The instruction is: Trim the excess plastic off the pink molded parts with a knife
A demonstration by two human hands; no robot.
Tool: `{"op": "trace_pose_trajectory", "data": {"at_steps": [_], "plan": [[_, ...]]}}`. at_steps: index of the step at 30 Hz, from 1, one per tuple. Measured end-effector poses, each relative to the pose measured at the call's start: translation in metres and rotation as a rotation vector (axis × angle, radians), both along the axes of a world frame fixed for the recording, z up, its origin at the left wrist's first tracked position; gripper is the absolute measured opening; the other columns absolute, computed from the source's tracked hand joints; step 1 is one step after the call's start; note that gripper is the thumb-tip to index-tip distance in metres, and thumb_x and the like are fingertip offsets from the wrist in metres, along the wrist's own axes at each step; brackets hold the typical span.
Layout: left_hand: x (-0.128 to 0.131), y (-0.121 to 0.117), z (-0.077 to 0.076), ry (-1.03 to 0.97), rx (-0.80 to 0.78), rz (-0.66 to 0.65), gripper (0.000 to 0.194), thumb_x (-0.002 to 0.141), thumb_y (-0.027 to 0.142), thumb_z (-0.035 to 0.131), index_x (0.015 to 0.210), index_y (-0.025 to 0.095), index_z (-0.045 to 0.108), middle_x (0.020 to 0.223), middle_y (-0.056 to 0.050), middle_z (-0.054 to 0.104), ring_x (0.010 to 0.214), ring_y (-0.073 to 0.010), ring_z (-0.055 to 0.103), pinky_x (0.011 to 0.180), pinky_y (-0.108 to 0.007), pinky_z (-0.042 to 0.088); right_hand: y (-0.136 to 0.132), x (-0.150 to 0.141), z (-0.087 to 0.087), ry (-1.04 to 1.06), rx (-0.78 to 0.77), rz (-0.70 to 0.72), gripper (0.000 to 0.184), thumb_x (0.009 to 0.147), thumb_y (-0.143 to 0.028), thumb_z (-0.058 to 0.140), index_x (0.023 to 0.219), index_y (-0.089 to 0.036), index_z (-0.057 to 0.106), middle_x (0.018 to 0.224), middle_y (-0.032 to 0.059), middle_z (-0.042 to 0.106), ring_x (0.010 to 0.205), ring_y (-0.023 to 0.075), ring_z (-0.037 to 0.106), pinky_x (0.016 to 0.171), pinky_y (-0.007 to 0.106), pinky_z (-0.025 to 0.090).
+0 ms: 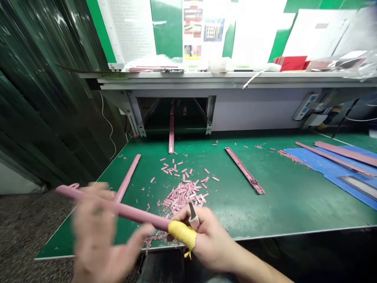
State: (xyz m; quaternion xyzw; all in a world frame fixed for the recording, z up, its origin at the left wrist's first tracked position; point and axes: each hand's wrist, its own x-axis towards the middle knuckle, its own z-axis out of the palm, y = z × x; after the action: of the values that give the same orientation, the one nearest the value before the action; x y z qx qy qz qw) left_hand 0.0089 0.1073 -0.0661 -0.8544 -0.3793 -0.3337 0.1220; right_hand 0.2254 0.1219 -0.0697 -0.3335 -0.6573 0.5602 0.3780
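Note:
My left hand, blurred by motion, is shut around a long pink strip near the front edge of the green bench. My right hand grips a small knife, whose narrow blade points up and away from me. A yellow wrapping covers one of its fingers and touches the strip's end. Below the strip lies a heap of short pink offcuts, partly hidden by my hands. A second pink strip lies on the bench just behind the first.
A green bench mat carries scattered pink bits, an upright pink strip, and a pink channel piece. Long pink strips lie on a blue mat at right. A shelf with papers runs behind; dark green curtain at left.

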Motion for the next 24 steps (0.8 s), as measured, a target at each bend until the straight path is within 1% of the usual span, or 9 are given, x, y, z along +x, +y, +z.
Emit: {"op": "trace_pose_trajectory", "data": {"at_steps": [2, 5, 7, 12, 14, 16, 19, 21, 24], "plan": [[0.003, -0.007, 0.001, 0.066, 0.019, -0.056, 0.049, 0.087, 0.010, 0.059, 0.133, 0.022, 0.051, 0.125, -0.008, 0.064, 0.122, -0.0297, 0.054, 0.102, -0.053, 0.042, 0.008, 0.012, 0.009, 0.059, -0.057, 0.140, 0.033, 0.083, -0.049, 0.064, 0.083, -0.017, 0.059, 0.069, -0.0011, 0.059, 0.065, 0.0116, 0.057, 0.060, 0.022, 0.046], [-0.001, -0.009, 0.011, 0.184, -0.045, -0.168, 0.047, 0.089, 0.012, 0.055, 0.136, 0.014, 0.049, 0.120, -0.010, 0.067, 0.112, -0.0224, 0.061, 0.093, -0.037, 0.052, 0.018, 0.026, 0.014, 0.111, -0.081, 0.317, 0.034, 0.087, -0.051, 0.060, 0.090, -0.019, 0.051, 0.073, -0.0018, 0.055, 0.061, 0.0095, 0.055, 0.057, 0.021, 0.044], [-0.008, -0.006, 0.019, 0.217, -0.067, -0.187, 0.048, 0.090, 0.017, 0.056, 0.137, 0.011, 0.046, 0.117, -0.011, 0.069, 0.109, -0.0203, 0.063, 0.089, -0.032, 0.055, 0.021, 0.035, 0.012, 0.089, -0.047, 0.338, 0.034, 0.090, -0.052, 0.054, 0.097, -0.019, 0.047, 0.079, -0.0011, 0.053, 0.059, 0.0076, 0.050, 0.054, 0.019, 0.042], [-0.019, -0.004, 0.038, 0.288, -0.113, -0.202, 0.042, 0.092, 0.012, 0.050, 0.134, 0.011, 0.048, 0.114, -0.010, 0.071, 0.111, -0.0188, 0.063, 0.097, -0.034, 0.053, 0.016, 0.050, 0.012, -0.351, 0.378, 0.117, 0.032, 0.102, -0.040, 0.033, 0.093, -0.019, 0.055, 0.081, 0.0008, 0.054, 0.071, 0.0112, 0.047, 0.067, 0.024, 0.041], [-0.019, -0.005, 0.046, 0.339, -0.101, -0.215, 0.041, 0.092, 0.008, 0.047, 0.132, 0.012, 0.050, 0.117, -0.010, 0.070, 0.112, -0.0183, 0.063, 0.100, -0.034, 0.051, 0.013, 0.047, 0.011, -0.452, 0.568, 0.123, 0.026, 0.102, -0.033, 0.035, 0.100, -0.020, 0.057, 0.083, 0.0014, 0.058, 0.073, 0.0118, 0.050, 0.068, 0.024, 0.040], [-0.019, -0.004, 0.054, 0.405, -0.068, -0.235, 0.046, 0.090, 0.004, 0.045, 0.135, 0.014, 0.049, 0.123, -0.009, 0.067, 0.116, -0.0188, 0.061, 0.104, -0.036, 0.046, 0.010, 0.039, 0.008, -0.485, 0.768, 0.113, 0.025, 0.100, -0.036, 0.040, 0.106, -0.020, 0.058, 0.081, 0.0013, 0.060, 0.069, 0.0123, 0.051, 0.062, 0.024, 0.037], [-0.018, 0.000, 0.064, 0.506, -0.037, -0.309, 0.051, 0.088, 0.004, 0.044, 0.137, 0.015, 0.047, 0.132, -0.007, 0.061, 0.126, -0.0200, 0.052, 0.111, -0.038, 0.037, 0.010, 0.022, 0.000, -0.570, 1.062, -0.021, 0.033, 0.092, -0.051, 0.050, 0.089, -0.020, 0.059, 0.068, -0.0004, 0.056, 0.058, 0.0133, 0.045, 0.051, 0.027, 0.025], [-0.015, 0.002, 0.069, 0.549, -0.031, -0.351, 0.049, 0.089, 0.005, 0.040, 0.137, 0.014, 0.048, 0.135, -0.006, 0.059, 0.130, -0.0201, 0.048, 0.113, -0.038, 0.032, 0.012, 0.013, -0.003, -0.637, 1.162, -0.089, 0.033, 0.092, -0.049, 0.053, 0.076, -0.020, 0.054, 0.064, -0.0013, 0.052, 0.055, 0.0128, 0.040, 0.050, 0.029, 0.018], [-0.012, 0.001, 0.073, 0.550, -0.024, -0.338, 0.048, 0.091, 0.007, 0.035, 0.137, 0.014, 0.048, 0.134, -0.005, 0.059, 0.132, -0.0199, 0.046, 0.115, -0.040, 0.029, 0.014, 0.009, -0.003, -0.675, 1.217, -0.076, 0.030, 0.096, -0.036, 0.050, 0.071, -0.020, 0.048, 0.064, -0.0020, 0.050, 0.054, 0.0122, 0.036, 0.051, 0.029, 0.016]]}}
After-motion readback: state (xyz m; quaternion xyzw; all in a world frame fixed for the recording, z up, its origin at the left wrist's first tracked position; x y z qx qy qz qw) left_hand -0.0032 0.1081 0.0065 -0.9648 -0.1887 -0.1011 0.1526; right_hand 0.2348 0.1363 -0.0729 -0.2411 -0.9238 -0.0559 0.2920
